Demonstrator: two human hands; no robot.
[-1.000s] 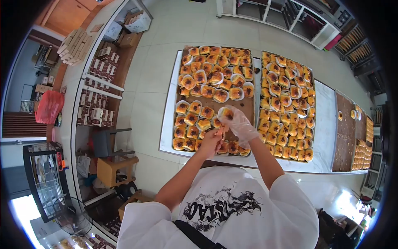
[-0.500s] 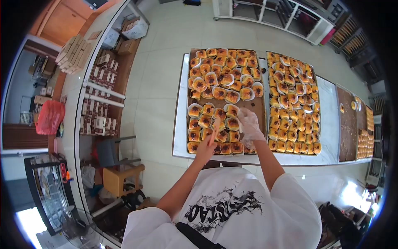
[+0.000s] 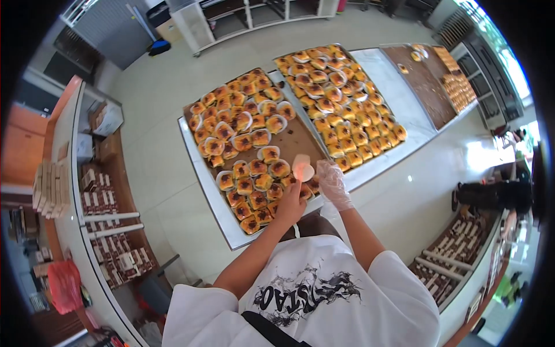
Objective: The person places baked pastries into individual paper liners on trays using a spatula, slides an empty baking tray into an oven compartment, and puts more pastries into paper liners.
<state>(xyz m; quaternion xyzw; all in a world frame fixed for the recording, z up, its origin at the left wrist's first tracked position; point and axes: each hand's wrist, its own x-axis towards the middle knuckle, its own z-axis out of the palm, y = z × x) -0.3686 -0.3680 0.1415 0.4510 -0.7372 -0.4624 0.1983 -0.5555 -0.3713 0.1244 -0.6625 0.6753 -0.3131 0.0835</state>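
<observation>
My bare left hand (image 3: 291, 203) is closed around a pale pinkish, paper-like piece (image 3: 302, 168), perhaps stacked paper cups, at the near edge of the left tray (image 3: 295, 140). To its right is my right hand (image 3: 333, 184), in a clear plastic glove, with its fingers raised; whether they hold anything is unclear. Golden buns (image 3: 244, 185) with dark topping fill much of this tray, some in white paper cups, and a bare brown strip shows between them. The second tray beyond is packed with similar buns (image 3: 345, 128).
A white table (image 3: 228, 228) bears the trays. Farther right lies a mostly bare brown tray (image 3: 425, 92) with small buns at its far side. Shelves of boxes (image 3: 110, 228) stand left, more boxes (image 3: 448, 254) right. Someone in dark clothing (image 3: 494, 195) appears at the right edge.
The view has turned, so the trays now appear slanted. The pinkish piece in my left hand shows a broad face instead of a thin edge. My gloved right hand has moved off the tray, nearer the table's front edge.
</observation>
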